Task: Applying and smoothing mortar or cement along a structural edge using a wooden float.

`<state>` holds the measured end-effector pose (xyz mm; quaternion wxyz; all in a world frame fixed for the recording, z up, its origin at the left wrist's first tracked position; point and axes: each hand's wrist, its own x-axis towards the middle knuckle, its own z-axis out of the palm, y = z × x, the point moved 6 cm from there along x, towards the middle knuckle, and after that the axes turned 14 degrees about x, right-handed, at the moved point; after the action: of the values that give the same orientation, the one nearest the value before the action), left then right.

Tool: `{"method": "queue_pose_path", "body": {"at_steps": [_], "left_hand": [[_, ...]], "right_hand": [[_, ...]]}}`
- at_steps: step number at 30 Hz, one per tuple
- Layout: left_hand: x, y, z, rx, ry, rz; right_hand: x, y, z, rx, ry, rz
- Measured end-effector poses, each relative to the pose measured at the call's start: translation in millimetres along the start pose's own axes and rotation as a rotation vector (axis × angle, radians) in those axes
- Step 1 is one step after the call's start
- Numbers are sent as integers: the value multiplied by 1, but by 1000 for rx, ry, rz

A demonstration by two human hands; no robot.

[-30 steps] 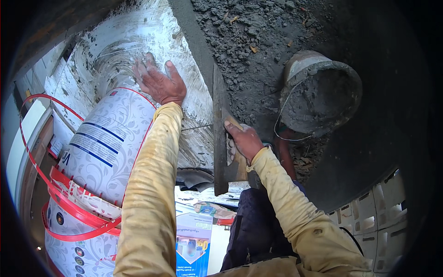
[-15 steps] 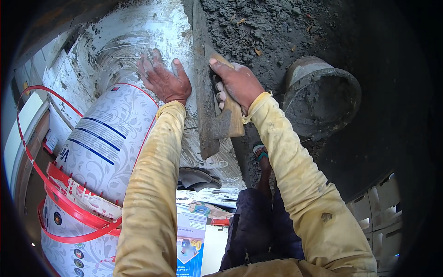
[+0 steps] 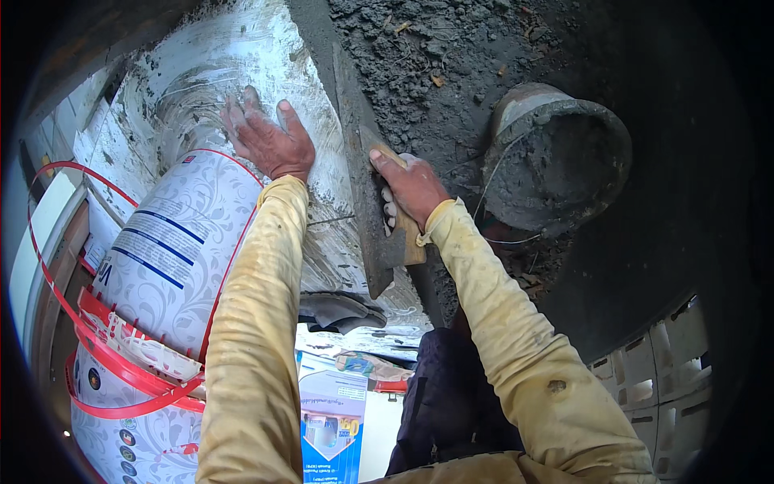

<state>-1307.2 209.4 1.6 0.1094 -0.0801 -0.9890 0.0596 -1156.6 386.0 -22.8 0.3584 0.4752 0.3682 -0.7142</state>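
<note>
My left hand (image 3: 270, 139) rests with fingers spread on a white, streaked surface (image 3: 205, 77), beside a tilted white patterned pail (image 3: 165, 254). My right hand (image 3: 411, 185) is closed around the wooden handle of a long, mortar-covered float (image 3: 360, 185). The float lies along the grey mortar band (image 3: 310, 28) at the edge of the white surface. Right of this edge is a bed of rough, lumpy grey mortar (image 3: 427, 56). Both forearms are in yellow long sleeves.
A mortar-caked bucket (image 3: 556, 161) with a wire handle lies at the right. Another pail (image 3: 129, 436) with red rim and handles is at the lower left. A blue-and-white printed board (image 3: 329, 415) lies below. Perforated pale blocks (image 3: 653, 379) stand at the lower right.
My right hand moved the float upward along the edge between one second and half a second ago, then slightly back down. My left hand stays spread on the white surface.
</note>
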Motion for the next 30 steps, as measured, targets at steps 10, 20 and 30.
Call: {"method": "queue_pose_path", "body": {"at_steps": [10,20,30], "left_hand": [[-4,-5,6,15,-40,-24],[-3,-9,-1,4,-21,-5],[-3,-7,2,-8,-36,-3]], "right_hand": [[-39,94,-34,-11,61,189],[-96,135,-30,68,111,407],[-27,11,14,137,32,147]]}}
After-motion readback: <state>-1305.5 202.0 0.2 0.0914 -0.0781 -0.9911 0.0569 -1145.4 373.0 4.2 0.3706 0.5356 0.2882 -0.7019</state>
